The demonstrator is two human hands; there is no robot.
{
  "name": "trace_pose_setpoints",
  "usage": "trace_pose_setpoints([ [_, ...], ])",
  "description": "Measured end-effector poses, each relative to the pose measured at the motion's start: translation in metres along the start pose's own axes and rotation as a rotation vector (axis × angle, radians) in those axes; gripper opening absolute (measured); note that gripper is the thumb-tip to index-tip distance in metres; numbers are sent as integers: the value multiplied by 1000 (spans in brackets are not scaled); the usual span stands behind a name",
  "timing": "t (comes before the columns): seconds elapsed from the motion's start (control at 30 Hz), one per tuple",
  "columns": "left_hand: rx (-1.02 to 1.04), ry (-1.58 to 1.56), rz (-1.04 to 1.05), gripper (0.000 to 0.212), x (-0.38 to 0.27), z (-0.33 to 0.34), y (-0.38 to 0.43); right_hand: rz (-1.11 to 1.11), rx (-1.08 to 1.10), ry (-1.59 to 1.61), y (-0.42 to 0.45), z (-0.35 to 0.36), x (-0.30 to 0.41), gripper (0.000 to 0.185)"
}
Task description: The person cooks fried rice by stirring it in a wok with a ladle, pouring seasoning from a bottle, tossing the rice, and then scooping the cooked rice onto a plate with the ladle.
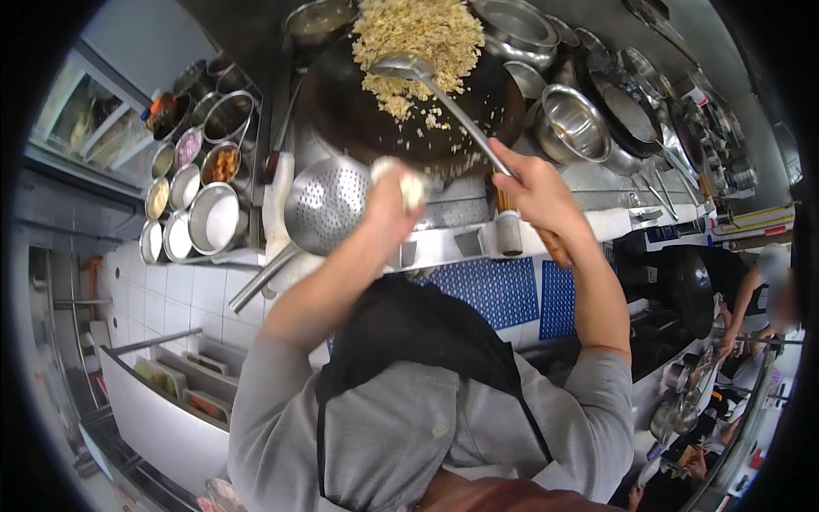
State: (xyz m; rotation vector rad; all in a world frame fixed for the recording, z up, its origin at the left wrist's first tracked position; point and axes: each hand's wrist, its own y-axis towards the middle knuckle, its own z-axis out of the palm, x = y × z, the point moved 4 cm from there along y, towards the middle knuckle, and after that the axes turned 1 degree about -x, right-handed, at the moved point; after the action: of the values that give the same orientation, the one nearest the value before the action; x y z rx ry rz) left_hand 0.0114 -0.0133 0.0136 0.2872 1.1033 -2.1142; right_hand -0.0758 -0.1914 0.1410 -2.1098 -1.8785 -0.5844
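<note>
My left hand (384, 208), blurred by motion, grips a pale folded cloth (413, 189) at the near rim of a dark wok (333, 105). Whatever part of the wok lies under the cloth is hidden. In my right hand (536, 182) is a long metal ladle (464, 118), its wooden end (555, 248) showing below the wrist. The ladle's bowl meets a large mass of fried rice (419, 35) on the wok's far side. That mass overlaps the far rim and runs out of view; loose grains scatter below it.
Left of the wok are a perforated strainer (329, 205) and metal containers of ingredients (221, 166). A bamboo brush (508, 224) stands by the counter edge. Steel bowls (572, 125) and pans (624, 109) crowd the right. Another person (745, 301) works at far right.
</note>
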Motion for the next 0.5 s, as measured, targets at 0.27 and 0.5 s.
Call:
trace_pose_setpoints([
  [0.27, 103, 59, -19, 17, -30, 22, 126, 372, -67, 594, -6, 21, -42, 54],
  [0.5, 35, 185, -35, 28, -32, 14, 137, 467, -131, 611, 85, 78, -90, 56],
])
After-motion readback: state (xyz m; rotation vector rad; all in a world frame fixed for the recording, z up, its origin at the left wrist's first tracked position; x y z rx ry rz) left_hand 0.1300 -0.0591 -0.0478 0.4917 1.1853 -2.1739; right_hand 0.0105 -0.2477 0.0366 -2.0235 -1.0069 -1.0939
